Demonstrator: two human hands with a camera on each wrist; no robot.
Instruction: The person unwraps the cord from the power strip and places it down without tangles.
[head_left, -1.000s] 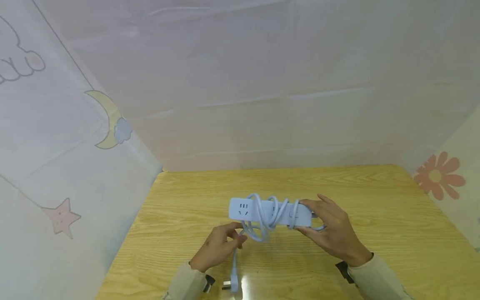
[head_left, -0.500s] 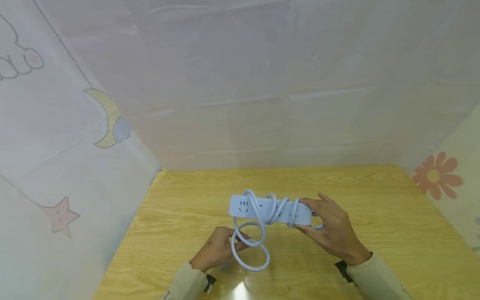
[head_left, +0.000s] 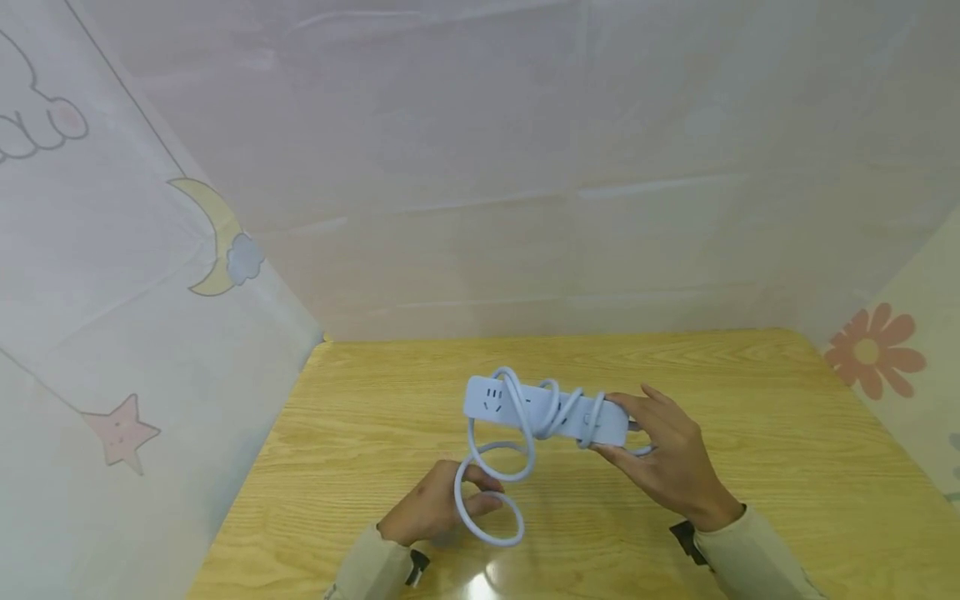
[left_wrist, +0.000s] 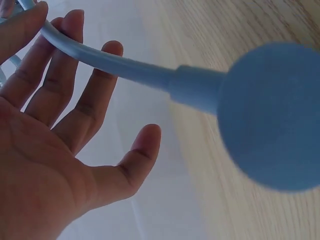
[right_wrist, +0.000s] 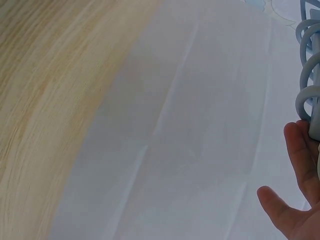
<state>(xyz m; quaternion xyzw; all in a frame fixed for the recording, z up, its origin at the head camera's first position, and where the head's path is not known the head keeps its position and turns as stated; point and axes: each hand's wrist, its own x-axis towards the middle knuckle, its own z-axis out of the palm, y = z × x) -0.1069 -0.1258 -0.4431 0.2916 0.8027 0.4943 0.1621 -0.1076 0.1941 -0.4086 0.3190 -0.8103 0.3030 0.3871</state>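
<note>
Raised slightly at its left end since half a second ago, the white power strip [head_left: 537, 406] now slants a little more, and the lower loop of its cord [head_left: 532, 457] has swung toward the left hand [head_left: 438, 500]. Only the left wrist view shows the rounded plug [left_wrist: 275, 120], blurred and close to the camera, with the cord running from it to that hand. There the thumb and the nearer fingers pinch the cord, while the little finger stands bent and apart from it. Head view alone gives the whole strip, its socket slots facing up and several cord turns wound around it. The right hand [head_left: 671, 458] grips the strip's right end, thumb at the lower edge and fingers at the upper; the right wrist view catches only part of that hold at its margin.

Below, the wood-grained table [head_left: 360, 417] carries a bright reflection near its front. Pale sheeting [head_left: 480, 167] encloses it, printed with a yellow moon [head_left: 217, 225], a pink star [head_left: 122, 435] and a red flower [head_left: 870, 350]. Pale sleeves [head_left: 371, 562] cover both forearms.

One second ago the plug hung in the head view beside the left wrist; now it is out of that view. The right hand keeps its grip on the strip, held above the table.
</note>
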